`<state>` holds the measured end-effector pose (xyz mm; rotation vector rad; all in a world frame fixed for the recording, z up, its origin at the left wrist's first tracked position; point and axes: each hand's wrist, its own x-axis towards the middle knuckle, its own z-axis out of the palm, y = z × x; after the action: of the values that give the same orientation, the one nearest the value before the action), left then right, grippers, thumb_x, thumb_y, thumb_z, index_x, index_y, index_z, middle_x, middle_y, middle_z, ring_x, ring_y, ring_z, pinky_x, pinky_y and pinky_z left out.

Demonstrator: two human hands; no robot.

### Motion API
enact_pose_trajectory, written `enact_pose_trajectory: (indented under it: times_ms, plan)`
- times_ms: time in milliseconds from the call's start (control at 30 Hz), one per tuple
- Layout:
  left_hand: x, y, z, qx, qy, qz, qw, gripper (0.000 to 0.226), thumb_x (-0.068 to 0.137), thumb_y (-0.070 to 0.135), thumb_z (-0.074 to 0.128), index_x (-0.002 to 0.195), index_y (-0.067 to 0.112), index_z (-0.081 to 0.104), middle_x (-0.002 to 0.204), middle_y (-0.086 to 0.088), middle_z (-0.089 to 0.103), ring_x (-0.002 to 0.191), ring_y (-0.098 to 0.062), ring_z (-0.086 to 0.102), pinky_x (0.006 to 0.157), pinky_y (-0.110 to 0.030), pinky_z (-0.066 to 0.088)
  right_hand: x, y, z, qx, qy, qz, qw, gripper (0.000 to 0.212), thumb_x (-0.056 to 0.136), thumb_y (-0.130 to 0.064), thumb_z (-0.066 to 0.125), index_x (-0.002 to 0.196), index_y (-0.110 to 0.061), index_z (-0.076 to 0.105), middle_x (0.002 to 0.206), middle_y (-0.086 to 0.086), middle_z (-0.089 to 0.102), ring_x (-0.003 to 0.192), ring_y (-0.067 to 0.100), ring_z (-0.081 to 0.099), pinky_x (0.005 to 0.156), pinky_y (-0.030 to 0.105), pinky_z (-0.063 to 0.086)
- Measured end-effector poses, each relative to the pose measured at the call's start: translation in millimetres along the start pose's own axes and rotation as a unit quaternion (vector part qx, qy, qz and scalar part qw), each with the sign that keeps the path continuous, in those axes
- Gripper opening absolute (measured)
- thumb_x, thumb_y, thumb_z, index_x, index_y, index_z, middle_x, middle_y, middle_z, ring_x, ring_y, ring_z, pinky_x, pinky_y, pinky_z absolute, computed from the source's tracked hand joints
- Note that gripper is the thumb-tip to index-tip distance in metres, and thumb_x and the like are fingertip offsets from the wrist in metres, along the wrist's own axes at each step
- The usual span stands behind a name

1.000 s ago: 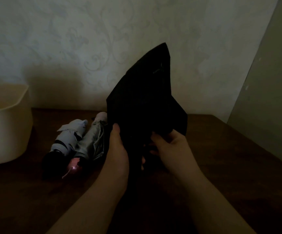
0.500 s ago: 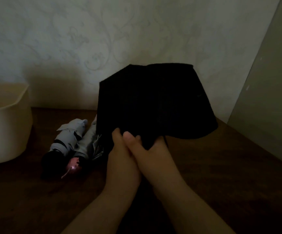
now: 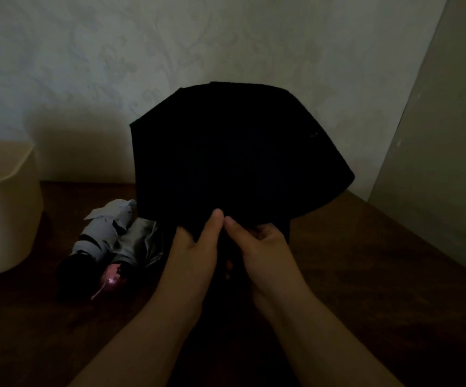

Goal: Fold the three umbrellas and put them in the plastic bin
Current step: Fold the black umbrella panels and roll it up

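The black umbrella [image 3: 240, 152] fans out in a matte, dark half-dome of cloth; the left hand [image 3: 195, 247] and right hand [image 3: 262, 247] pinch its lower edge, thumbs nearly touching; two folded grey umbrellas [image 3: 114, 236] lie on the dark wooden table [image 3: 379, 275] beside the cream plastic bin [image 3: 5, 208]; patterned wallpaper [image 3: 142, 51] behind.

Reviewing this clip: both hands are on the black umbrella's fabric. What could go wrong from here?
1. The black umbrella canopy is fanned wide; pinched only at its lower edge by the left hand and right hand, pleats may bunch unevenly.
2. It overhangs the grey umbrellas and could nudge them.
3. Dim light hides the canopy's folds.
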<state>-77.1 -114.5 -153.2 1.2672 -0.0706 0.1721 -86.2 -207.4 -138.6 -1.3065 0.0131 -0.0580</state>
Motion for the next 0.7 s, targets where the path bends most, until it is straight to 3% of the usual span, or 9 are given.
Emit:
enact_pose_trajectory:
  times_ms: [100,167,300,367,433,500,567,633,700]
  plan:
    - [1.2,4.7,1.8,-0.021,-0.024,-0.015,0.999,0.030,0.086,0.036,0.059,0.109,0.045,0.042,0.105,0.015,0.060,0.087,-0.004,0.064,0.057,-0.022,0.052,-0.6,0.9,-0.5,-0.005,-0.014,-0.013,1.000,0.012,0.089,-0.022,0.062,0.098,-0.018,0.069,0.092,0.001,0.074,0.075,0.013,0.070,0.055,0.024,0.050]
    - [1.7,4.8,1.9,-0.033,-0.037,-0.021,0.999,0.041,0.084,0.037,0.060,0.116,0.043,0.034,0.102,0.017,0.057,0.087,-0.004,0.061,0.057,-0.022,0.053,-0.7,1.1,-1.2,0.016,-0.030,0.003,0.999,0.013,0.090,-0.022,0.061,0.098,-0.016,0.069,0.089,0.000,0.075,0.074,0.011,0.070,0.055,0.022,0.051]
    - [1.7,5.6,0.0,-0.060,-0.059,-0.060,0.995,0.066,0.070,0.041,0.067,0.131,0.026,0.045,0.116,0.004,0.063,0.103,-0.013,0.062,0.084,-0.033,0.053,0.9,1.4,-0.9,0.066,-0.071,0.015,0.995,0.017,0.090,-0.016,0.058,0.103,-0.012,0.068,0.096,0.002,0.075,0.087,0.013,0.071,0.071,0.024,0.057]
    - [3.6,6.1,-3.6,-0.087,-0.049,-0.087,0.991,0.060,0.069,0.037,0.070,0.125,0.024,0.053,0.111,-0.002,0.069,0.097,-0.018,0.067,0.072,-0.033,0.057,2.1,2.4,-1.6,0.057,-0.072,0.008,0.996,0.012,0.090,-0.016,0.059,0.097,-0.014,0.068,0.091,0.000,0.074,0.079,0.011,0.071,0.062,0.021,0.055]
    - [7.0,8.0,-8.3,-0.097,-0.035,-0.097,0.990,0.041,0.076,0.028,0.069,0.115,0.020,0.061,0.093,-0.001,0.073,0.075,-0.016,0.070,0.054,-0.028,0.054,4.1,2.3,-3.6,0.047,-0.066,0.014,0.997,0.010,0.089,-0.017,0.061,0.096,-0.012,0.066,0.087,0.002,0.070,0.068,0.011,0.065,0.053,0.021,0.050]
    - [10.8,9.8,-13.1,-0.101,-0.035,-0.101,0.989,0.033,0.081,0.020,0.066,0.113,0.011,0.061,0.074,-0.001,0.071,0.056,-0.013,0.063,0.049,-0.027,0.049,7.0,-1.2,-5.6,0.068,-0.063,0.013,0.996,0.011,0.087,-0.014,0.062,0.098,-0.012,0.064,0.083,0.004,0.069,0.065,0.012,0.064,0.053,0.025,0.051]
    - [14.6,9.8,-17.8,-0.110,-0.040,-0.115,0.986,0.031,0.084,0.019,0.064,0.112,0.006,0.057,0.061,0.001,0.063,0.050,-0.012,0.054,0.044,-0.025,0.045,12.8,-7.6,-12.1,0.090,-0.042,-0.021,0.995,0.032,0.079,-0.018,0.066,0.111,-0.016,0.060,0.092,0.002,0.072,0.076,0.014,0.069,0.065,0.029,0.055]
    - [16.5,10.6,-20.7,-0.113,-0.042,-0.132,0.984,0.030,0.085,0.021,0.063,0.109,0.005,0.057,0.058,0.003,0.060,0.049,-0.012,0.051,0.041,-0.023,0.044,18.5,-15.6,-22.5,0.099,-0.018,-0.053,0.994,0.062,0.066,-0.038,0.067,0.125,-0.022,0.056,0.113,-0.001,0.069,0.100,0.015,0.066,0.088,0.034,0.050]
    - [17.4,10.7,-21.9,-0.106,-0.040,-0.125,0.986,0.024,0.086,0.021,0.062,0.102,0.004,0.061,0.061,0.002,0.065,0.049,-0.011,0.056,0.041,-0.021,0.045,21.9,-24.2,-33.6,0.109,0.011,-0.071,0.991,0.070,0.062,-0.048,0.065,0.126,-0.025,0.056,0.118,0.000,0.067,0.106,0.016,0.065,0.089,0.033,0.048]
